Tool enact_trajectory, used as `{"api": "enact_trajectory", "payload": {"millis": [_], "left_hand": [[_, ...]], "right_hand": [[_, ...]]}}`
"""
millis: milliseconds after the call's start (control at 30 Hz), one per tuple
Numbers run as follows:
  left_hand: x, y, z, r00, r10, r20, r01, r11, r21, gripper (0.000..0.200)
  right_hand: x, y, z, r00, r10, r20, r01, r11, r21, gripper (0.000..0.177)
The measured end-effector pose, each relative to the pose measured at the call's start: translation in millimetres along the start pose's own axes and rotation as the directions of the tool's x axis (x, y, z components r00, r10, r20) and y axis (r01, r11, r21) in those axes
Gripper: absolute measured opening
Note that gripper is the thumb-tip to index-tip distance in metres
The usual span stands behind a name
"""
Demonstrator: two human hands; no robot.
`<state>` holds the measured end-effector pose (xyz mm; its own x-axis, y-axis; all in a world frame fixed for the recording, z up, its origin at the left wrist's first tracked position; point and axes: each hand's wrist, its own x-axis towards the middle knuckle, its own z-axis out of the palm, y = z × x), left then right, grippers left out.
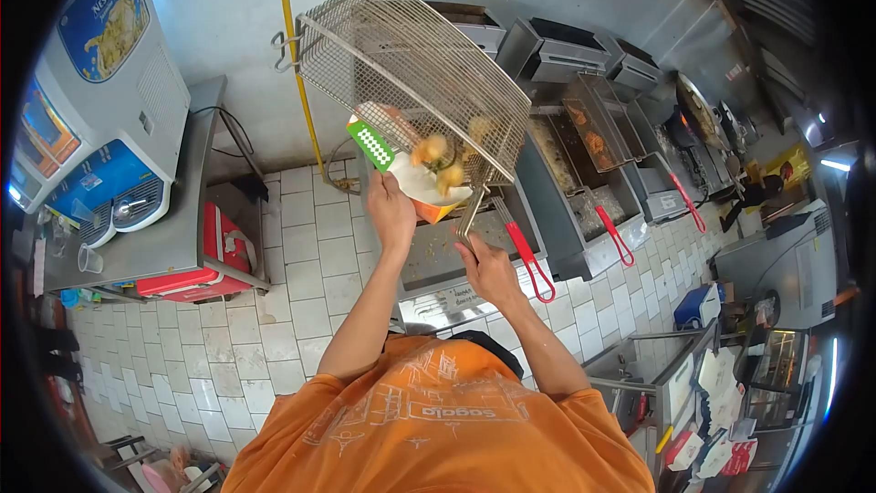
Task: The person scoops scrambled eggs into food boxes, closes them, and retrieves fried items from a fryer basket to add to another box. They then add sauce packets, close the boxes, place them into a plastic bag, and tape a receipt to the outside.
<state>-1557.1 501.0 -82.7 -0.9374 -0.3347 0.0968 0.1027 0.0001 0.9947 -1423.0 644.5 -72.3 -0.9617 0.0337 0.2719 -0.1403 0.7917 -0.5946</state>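
My right hand (491, 272) is closed around the metal handle of a wire fryer basket (411, 55). The basket is raised and tipped, its mesh side facing me and its lower edge over a paper food box (370, 144). My left hand (392, 216) grips that box, which is green and orange outside and white inside. Golden-brown fried pieces (438, 160) are at the box's mouth, between basket and box; some look to be in mid-fall. More pieces show through the mesh. Part of the box is hidden behind the basket.
Behind the basket stand deep fryers, with red-handled baskets (529, 251) and a basket of fried food (593, 123). At left, a steel table (173, 251) carries a drink dispenser (119, 91), above a red cooler (214, 246). Cartons (716, 393) lie on a rack at lower right.
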Motion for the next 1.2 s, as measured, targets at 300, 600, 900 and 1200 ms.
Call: {"api": "enact_trajectory", "payload": {"millis": [300,600,900,1200], "left_hand": [[-7,-3,-1,0.968,-0.216,0.129,0.25,0.886,-0.391,0.031],[-5,-48,-19,0.97,-0.241,0.017,0.214,0.829,-0.517,0.042],[-92,-110,-257,0.88,0.144,-0.452,-0.025,0.966,0.259,0.045],[-385,-96,-356,0.516,-0.124,-0.848,0.124,0.99,-0.069,0.052]], "right_hand": [[11,15,-8,0.967,-0.244,-0.069,0.219,0.941,-0.259,0.031],[38,-33,-37,0.963,-0.26,-0.069,0.255,0.964,-0.076,0.025],[88,-24,-87,0.85,0.218,0.48,-0.526,0.398,0.751,0.024],[168,22,-60,0.646,0.01,0.764,-0.763,-0.037,0.646,0.025]]}}
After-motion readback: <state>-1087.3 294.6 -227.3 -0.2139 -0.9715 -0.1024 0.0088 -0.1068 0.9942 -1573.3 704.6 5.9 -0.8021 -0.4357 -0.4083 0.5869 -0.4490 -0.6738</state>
